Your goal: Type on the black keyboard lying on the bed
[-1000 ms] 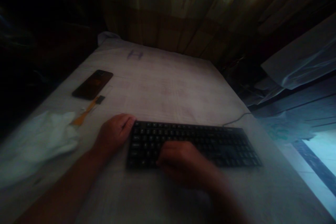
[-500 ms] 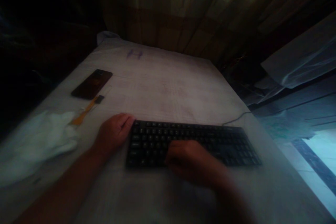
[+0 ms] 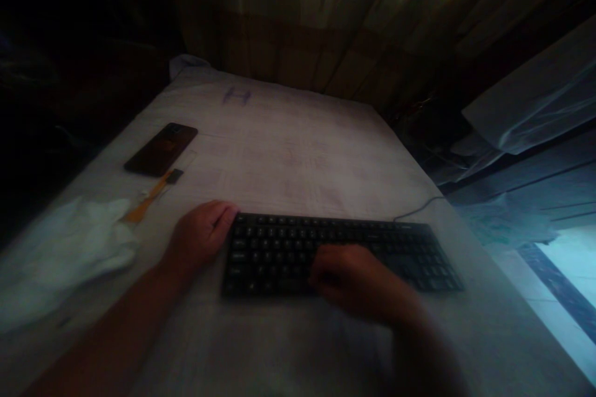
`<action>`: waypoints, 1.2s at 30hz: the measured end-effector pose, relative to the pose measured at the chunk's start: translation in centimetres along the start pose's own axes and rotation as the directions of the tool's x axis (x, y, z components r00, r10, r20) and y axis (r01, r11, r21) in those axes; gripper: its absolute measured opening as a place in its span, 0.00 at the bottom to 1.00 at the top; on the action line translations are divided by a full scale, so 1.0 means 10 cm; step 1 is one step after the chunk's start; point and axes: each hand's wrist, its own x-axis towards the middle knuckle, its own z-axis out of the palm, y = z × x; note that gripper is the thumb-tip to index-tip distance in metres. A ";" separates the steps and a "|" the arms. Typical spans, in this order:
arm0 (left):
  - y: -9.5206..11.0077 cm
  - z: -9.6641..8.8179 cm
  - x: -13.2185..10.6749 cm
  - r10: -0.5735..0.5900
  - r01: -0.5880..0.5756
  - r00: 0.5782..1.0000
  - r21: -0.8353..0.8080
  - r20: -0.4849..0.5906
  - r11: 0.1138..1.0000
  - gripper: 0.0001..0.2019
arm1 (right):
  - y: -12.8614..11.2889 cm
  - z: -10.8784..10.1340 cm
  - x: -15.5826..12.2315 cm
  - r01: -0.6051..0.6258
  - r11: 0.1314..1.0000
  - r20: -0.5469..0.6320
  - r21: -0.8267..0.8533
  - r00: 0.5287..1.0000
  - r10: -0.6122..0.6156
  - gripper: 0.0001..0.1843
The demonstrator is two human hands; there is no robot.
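A black computer keyboard (image 3: 274, 254) lies on the pale cloth-covered surface, its right part beyond my right hand. At its upper left corner my left hand (image 3: 200, 232) is closed, with thumb and fingertips against the edge, steadying it. Over the middle keys sits my right hand (image 3: 347, 276), fingers curled inward in a fist-like shape. Whatever it may hold is hidden under the fingers, and the picture is dim and slightly blurred. To the left of my left hand lie a crumpled white cloth (image 3: 79, 254) and an orange-handled tool with a dark end (image 3: 151, 195), perhaps a brush.
A dark phone (image 3: 161, 149) lies face down near the left edge. The keyboard's cable (image 3: 419, 206) runs off to the right. Curtains (image 3: 298, 25) hang behind the far edge, and white plastic sheeting (image 3: 535, 93) is at the right.
My right hand has moved a little to the right across the keys, still curled. My left hand and the keyboard stay in place.
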 end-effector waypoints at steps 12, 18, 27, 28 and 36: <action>-0.03 0.01 0.00 0.006 -0.006 1.000 0.008 -0.004 1.000 0.22 | 0.01 -0.01 -0.02 0.041 0.999 -0.044 0.025 0.998 -0.039 0.10; -0.02 0.01 0.00 0.012 -0.012 1.000 -0.013 -0.011 1.000 0.21 | -0.21 0.14 0.11 0.237 0.971 -0.025 0.005 0.971 -0.237 0.07; -0.04 0.03 -0.01 -0.002 0.001 1.000 -0.020 -0.015 1.000 0.21 | -0.18 0.13 0.07 0.198 0.980 0.033 -0.020 0.980 -0.197 0.08; -0.04 0.03 -0.01 -0.002 0.002 1.000 -0.021 -0.017 1.000 0.21 | -0.17 0.12 0.06 0.184 0.983 0.038 -0.016 0.982 -0.183 0.08; -0.03 0.02 -0.01 -0.008 0.008 1.000 -0.018 -0.003 1.000 0.23 | 0.00 0.01 -0.04 0.129 0.990 -0.091 0.051 0.988 -0.124 0.08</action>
